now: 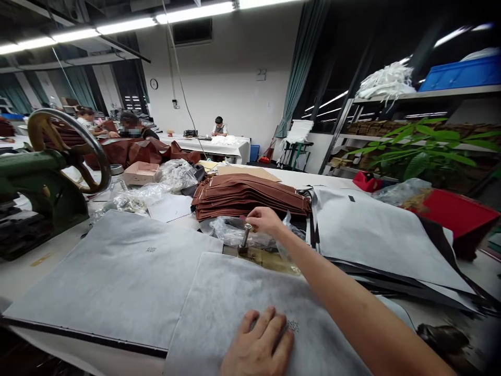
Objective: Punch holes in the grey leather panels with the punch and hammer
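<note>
My left hand (260, 342) lies flat with fingers spread on a pale grey sheet (219, 297), beside a small patch of dark dots. My right hand (266, 221) reaches across to the middle of the table, thumb and fingertips pinched together. A short metal tool (245, 237) with a shiny top and dark foot stands slightly tilted at those fingertips, on a yellowish-brown board (270, 259). Whether the fingers grip the tool or a small dark-red bit beside it, I cannot tell. Another grey sheet (113, 277), also dotted, lies to the left.
Behind my right hand are clear plastic bags (230, 231) and a stack of brown pieces (250, 196). More grey sheets (376, 235) lie piled at right, near a red bin (456, 219). A green machine with a handwheel (102, 151) stands at left. People work at tables behind.
</note>
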Demonstrator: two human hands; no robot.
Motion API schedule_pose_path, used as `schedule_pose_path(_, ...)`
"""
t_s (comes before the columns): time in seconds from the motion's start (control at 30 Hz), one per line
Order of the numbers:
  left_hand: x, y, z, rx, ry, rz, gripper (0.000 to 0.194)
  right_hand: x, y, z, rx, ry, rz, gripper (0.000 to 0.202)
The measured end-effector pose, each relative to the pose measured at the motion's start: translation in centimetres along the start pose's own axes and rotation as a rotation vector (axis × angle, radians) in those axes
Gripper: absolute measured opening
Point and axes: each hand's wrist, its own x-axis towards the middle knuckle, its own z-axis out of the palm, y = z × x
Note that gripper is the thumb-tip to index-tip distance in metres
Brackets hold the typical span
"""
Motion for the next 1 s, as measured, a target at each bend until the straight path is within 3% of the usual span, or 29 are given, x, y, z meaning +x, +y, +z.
schedule_pose_path(0.1,0.1,0.1,-1.2,-0.085,-0.087,-0.014,0.047,-3.4,-0.5,-2.5,0.181,0.04,-0.048,0.03)
schedule_pose_path(0.17,0.2,0.4,-2.4,-0.17,-0.173,-0.051,0.073,-6.9,-0.5,-3.9,0.25,0.036,-0.072,0.037)
schedule_pose_path(0.23,0.4,0.7,-3.5,-0.241,-0.257,-0.099,0.083,-11.1,-0.2,-4.6,0.297,0.003,-0.068,0.034)
schedule_pose_path(0.37,0.6,1.1,-4.4,-0.305,-0.312,-0.142,0.076,-19.6,1.2,-3.4,0.338,-0.096,0.011,0.027)
schedule_pose_path(0.47,0.4,1.3,-4.1,-0.306,-0.318,-0.146,0.075,-23.8,2.3,-1.3,0.24,-0.112,-0.028,0.019)
schedule_pose_path(0.57,0.3,1.3,-4.0,-0.293,-0.323,-0.146,0.073,-25.7,3.2,0.2,0.022,-0.029,-0.16,0.021)
schedule_pose_path(0.73,0.2,1.4,-4.1,-0.273,-0.328,-0.138,0.071,-26.4,4.0,0.5,-0.283,0.035,-0.328,0.025)
schedule_pose_path(1.0,0.4,1.5,-4.3,-0.253,-0.332,-0.12,0.068,-26.9,3.6,0.8,-0.498,0.077,-0.382,0.025)
